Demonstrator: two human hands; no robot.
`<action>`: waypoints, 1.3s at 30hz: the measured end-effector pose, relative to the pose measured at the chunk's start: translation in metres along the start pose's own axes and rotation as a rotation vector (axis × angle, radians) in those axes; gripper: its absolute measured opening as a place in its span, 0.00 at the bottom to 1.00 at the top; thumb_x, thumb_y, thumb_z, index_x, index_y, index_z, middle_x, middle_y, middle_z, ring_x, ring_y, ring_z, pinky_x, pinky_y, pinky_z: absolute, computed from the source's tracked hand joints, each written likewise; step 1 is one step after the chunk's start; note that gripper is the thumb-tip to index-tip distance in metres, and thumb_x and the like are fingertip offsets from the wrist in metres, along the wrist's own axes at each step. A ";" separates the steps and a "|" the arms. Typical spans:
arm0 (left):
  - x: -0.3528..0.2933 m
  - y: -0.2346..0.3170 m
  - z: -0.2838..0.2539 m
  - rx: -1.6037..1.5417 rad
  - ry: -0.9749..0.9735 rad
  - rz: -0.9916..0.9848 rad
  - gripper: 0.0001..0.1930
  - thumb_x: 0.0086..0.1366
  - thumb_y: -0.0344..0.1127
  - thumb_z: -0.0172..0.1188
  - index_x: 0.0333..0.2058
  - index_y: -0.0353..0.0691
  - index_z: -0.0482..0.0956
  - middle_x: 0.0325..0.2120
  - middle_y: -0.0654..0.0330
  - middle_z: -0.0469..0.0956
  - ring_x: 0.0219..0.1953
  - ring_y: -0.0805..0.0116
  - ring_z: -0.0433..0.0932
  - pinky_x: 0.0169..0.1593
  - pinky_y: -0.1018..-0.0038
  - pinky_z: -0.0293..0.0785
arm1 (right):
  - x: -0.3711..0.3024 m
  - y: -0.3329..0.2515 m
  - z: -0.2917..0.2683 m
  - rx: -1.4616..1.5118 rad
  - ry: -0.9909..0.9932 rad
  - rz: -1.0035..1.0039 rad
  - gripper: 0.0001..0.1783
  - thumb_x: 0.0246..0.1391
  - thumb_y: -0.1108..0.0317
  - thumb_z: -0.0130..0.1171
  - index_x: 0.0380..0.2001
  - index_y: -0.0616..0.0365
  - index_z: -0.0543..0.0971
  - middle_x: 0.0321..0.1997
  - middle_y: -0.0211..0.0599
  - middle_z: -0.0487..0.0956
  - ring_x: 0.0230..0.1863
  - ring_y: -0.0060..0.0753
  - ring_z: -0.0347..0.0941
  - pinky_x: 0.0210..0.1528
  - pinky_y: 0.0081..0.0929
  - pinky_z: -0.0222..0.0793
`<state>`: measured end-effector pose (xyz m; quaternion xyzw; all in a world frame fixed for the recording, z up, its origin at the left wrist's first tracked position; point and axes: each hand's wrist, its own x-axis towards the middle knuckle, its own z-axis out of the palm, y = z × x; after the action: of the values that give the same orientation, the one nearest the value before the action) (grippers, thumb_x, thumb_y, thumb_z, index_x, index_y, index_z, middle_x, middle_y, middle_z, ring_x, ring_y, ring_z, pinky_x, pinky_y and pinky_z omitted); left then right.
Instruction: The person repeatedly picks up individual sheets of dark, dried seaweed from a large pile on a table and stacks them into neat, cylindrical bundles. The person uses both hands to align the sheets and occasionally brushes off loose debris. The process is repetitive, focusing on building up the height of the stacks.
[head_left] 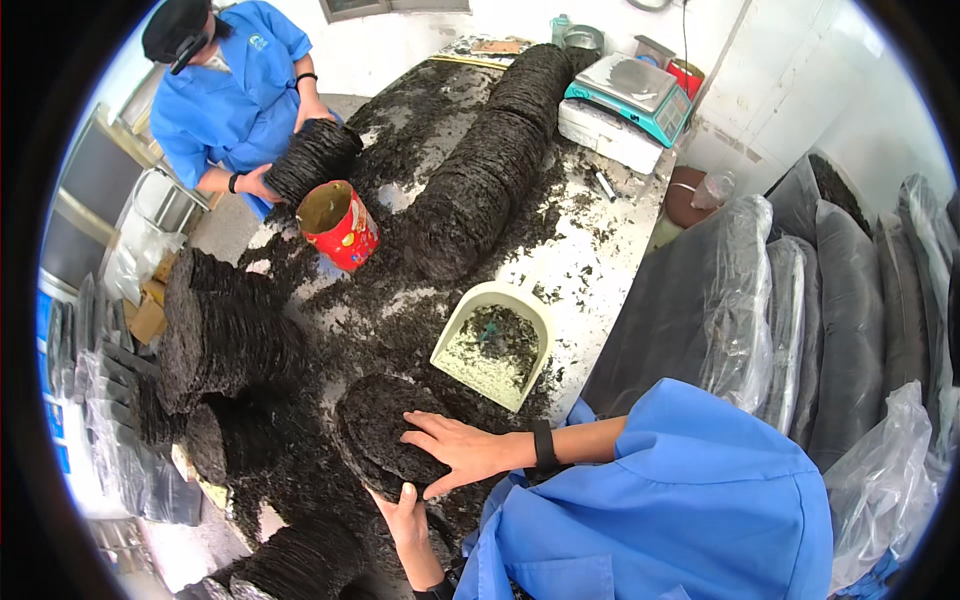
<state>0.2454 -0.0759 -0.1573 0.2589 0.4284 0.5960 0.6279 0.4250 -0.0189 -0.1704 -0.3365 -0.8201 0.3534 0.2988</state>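
A thick round stack of black dried seaweed discs [375, 425] lies on the near part of the table. My left hand [405, 515] grips its near edge, the thumb up at the rim and the other fingers partly hidden by the stack. Flat on top of the same stack rests my right hand [460, 450], fingers spread. Just beyond my right hand lies a cream dustpan [540, 340] with dark seaweed crumbs in it. To the left stands a taller heap of seaweed discs [225, 330].
Across the table a person in blue [235, 100] holds a cylinder of seaweed discs [315, 160] beside a red tin [345, 235]. A long seaweed roll [470, 180] leads toward a teal scale [630, 90]. Filled plastic bags [690, 310] line the right side. Loose flakes litter the tabletop.
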 end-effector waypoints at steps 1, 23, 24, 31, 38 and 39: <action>-0.005 -0.003 -0.006 -0.021 -0.003 0.010 0.42 0.55 0.24 0.62 0.65 0.43 0.47 0.59 0.52 0.59 0.60 0.55 0.61 0.62 0.59 0.61 | -0.001 -0.002 0.001 0.036 -0.017 0.000 0.45 0.47 0.44 0.60 0.58 0.65 0.58 0.65 0.66 0.52 0.65 0.64 0.50 0.64 0.48 0.53; -0.047 -0.004 -0.034 -0.252 0.084 0.190 0.48 0.53 0.23 0.65 0.65 0.51 0.40 0.58 0.58 0.59 0.60 0.61 0.61 0.62 0.64 0.61 | 0.033 -0.056 0.015 -0.178 -0.157 -0.341 0.41 0.42 0.41 0.62 0.55 0.59 0.71 0.59 0.53 0.66 0.54 0.54 0.66 0.56 0.38 0.64; -0.046 -0.003 -0.033 -0.217 0.086 0.201 0.48 0.53 0.24 0.65 0.65 0.50 0.41 0.59 0.57 0.59 0.60 0.61 0.61 0.63 0.64 0.60 | 0.030 -0.055 0.018 -0.139 -0.129 -0.317 0.40 0.43 0.43 0.62 0.55 0.59 0.71 0.57 0.53 0.67 0.54 0.54 0.67 0.56 0.38 0.65; -0.048 0.007 -0.030 -0.233 0.161 0.139 0.42 0.58 0.21 0.57 0.66 0.43 0.44 0.59 0.57 0.59 0.60 0.63 0.61 0.62 0.66 0.60 | 0.024 -0.041 0.002 0.083 0.012 -0.066 0.21 0.55 0.64 0.54 0.49 0.66 0.73 0.40 0.53 0.76 0.39 0.52 0.75 0.44 0.35 0.70; -0.051 0.011 -0.060 -0.523 0.291 0.145 0.33 0.54 0.31 0.50 0.61 0.48 0.58 0.55 0.58 0.66 0.56 0.56 0.65 0.59 0.53 0.61 | 0.026 -0.008 -0.038 0.429 0.518 0.341 0.19 0.62 0.65 0.48 0.53 0.66 0.69 0.44 0.34 0.76 0.42 0.21 0.70 0.48 0.21 0.65; -0.054 0.013 -0.066 -0.587 0.366 0.085 0.31 0.53 0.33 0.51 0.59 0.49 0.62 0.54 0.59 0.67 0.56 0.56 0.65 0.59 0.52 0.61 | 0.024 0.005 -0.046 0.626 0.553 0.385 0.23 0.62 0.69 0.48 0.59 0.61 0.63 0.54 0.35 0.71 0.49 0.21 0.66 0.53 0.22 0.63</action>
<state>0.1874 -0.1385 -0.1670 -0.0260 0.3330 0.7560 0.5629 0.4459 0.0190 -0.1417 -0.4581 -0.4860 0.5300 0.5226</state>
